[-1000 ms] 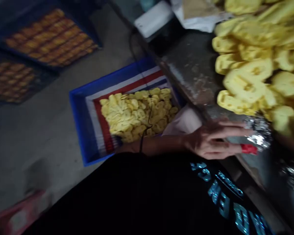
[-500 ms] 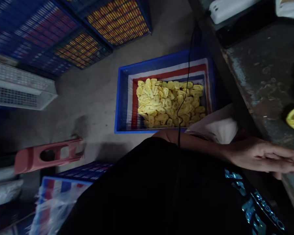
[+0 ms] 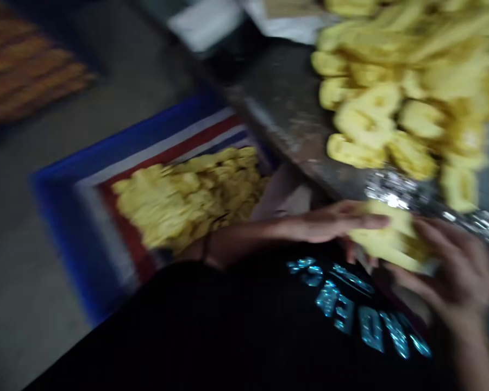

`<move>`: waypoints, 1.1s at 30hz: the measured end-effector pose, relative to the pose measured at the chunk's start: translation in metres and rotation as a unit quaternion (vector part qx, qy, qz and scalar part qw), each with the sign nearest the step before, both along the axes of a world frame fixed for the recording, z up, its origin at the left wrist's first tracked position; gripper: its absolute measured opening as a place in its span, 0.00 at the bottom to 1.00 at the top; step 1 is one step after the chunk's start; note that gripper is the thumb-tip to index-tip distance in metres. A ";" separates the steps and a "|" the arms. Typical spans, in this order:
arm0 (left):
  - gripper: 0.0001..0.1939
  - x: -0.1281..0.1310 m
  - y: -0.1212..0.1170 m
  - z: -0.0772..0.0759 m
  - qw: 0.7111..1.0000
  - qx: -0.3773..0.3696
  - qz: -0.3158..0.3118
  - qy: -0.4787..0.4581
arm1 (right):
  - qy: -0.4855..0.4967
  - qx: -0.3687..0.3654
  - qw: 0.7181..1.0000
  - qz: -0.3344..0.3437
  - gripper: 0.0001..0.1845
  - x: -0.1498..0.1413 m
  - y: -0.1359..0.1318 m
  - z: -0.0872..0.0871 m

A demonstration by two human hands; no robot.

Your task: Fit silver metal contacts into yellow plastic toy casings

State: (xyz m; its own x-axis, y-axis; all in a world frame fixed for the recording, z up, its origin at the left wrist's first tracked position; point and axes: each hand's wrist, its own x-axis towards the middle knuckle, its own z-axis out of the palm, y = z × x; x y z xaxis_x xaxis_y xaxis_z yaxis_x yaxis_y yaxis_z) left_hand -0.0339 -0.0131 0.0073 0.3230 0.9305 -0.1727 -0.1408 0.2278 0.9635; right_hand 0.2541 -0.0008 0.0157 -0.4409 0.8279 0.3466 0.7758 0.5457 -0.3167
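My left hand [image 3: 330, 222] reaches in from the left, its fingers flat on a clump of yellow fruit pieces [image 3: 385, 239]. My right hand [image 3: 444, 277] curls under that clump from the other side, so both hands hold it together. Just beyond them, a crumpled strip of silver foil [image 3: 407, 191] edges the dark metal counter [image 3: 277, 92]. A heap of ring-shaped yellow fruit pieces [image 3: 391, 92] lies on the counter. The frame is blurred, and the clump hides part of my right palm.
Below the counter, on the concrete floor [image 3: 28, 271], stands a blue crate [image 3: 118, 144] with striped lining, holding yellow pieces [image 3: 187, 201]. A pale cloth [image 3: 281, 195] lies by its corner. Another crate of orange pieces [image 3: 24, 70] sits at top left.
My hands have come together and now hold a clump of yellow pieces; earlier they held none. The view has swung back towards the counter heap.
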 end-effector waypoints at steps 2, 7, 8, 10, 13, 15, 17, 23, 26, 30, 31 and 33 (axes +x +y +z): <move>0.35 0.011 0.014 -0.009 0.995 -0.042 -0.081 -0.041 | 0.022 -0.026 0.999 0.034 0.45 -0.006 -0.023 0.001; 0.35 0.031 0.050 -0.030 0.977 -0.150 -0.131 -0.080 | 0.096 -0.035 0.994 -0.042 0.43 0.007 -0.036 -0.038; 0.34 0.033 0.051 -0.029 0.979 -0.149 -0.114 -0.084 | 0.097 -0.025 0.991 -0.090 0.36 0.015 -0.043 -0.041; 0.33 0.035 0.049 -0.023 0.982 -0.142 -0.088 -0.085 | 0.087 -0.002 0.978 -0.190 0.17 0.034 -0.059 -0.043; 0.28 0.040 0.042 -0.017 0.982 -0.148 -0.077 -0.083 | 0.053 0.019 0.961 -0.269 0.04 0.057 -0.068 -0.042; 0.26 0.043 0.039 -0.016 0.982 -0.156 -0.067 -0.086 | 0.025 0.034 0.963 -0.267 0.03 0.061 -0.059 -0.043; 0.25 0.045 0.037 -0.018 0.981 -0.160 -0.062 -0.088 | -0.005 0.055 0.966 -0.254 0.04 0.057 -0.044 -0.047; 0.25 0.040 0.031 -0.022 0.986 -0.144 -0.065 -0.057 | -0.040 0.033 0.975 -0.218 0.06 0.043 -0.022 -0.054; 0.19 0.038 0.029 -0.024 0.989 -0.122 -0.048 -0.065 | 0.003 0.028 0.980 -0.197 0.04 0.049 -0.032 -0.051; 0.17 0.041 0.029 -0.024 0.988 -0.130 -0.031 -0.077 | 0.055 0.018 0.967 -0.247 0.03 0.060 -0.045 -0.044; 0.17 0.042 0.029 -0.024 0.988 -0.132 -0.030 -0.072 | 0.058 0.015 0.964 -0.258 0.03 0.061 -0.046 -0.044; 0.18 0.045 0.031 -0.023 0.989 -0.130 -0.026 -0.059 | 0.054 0.010 0.961 -0.270 0.03 0.061 -0.047 -0.043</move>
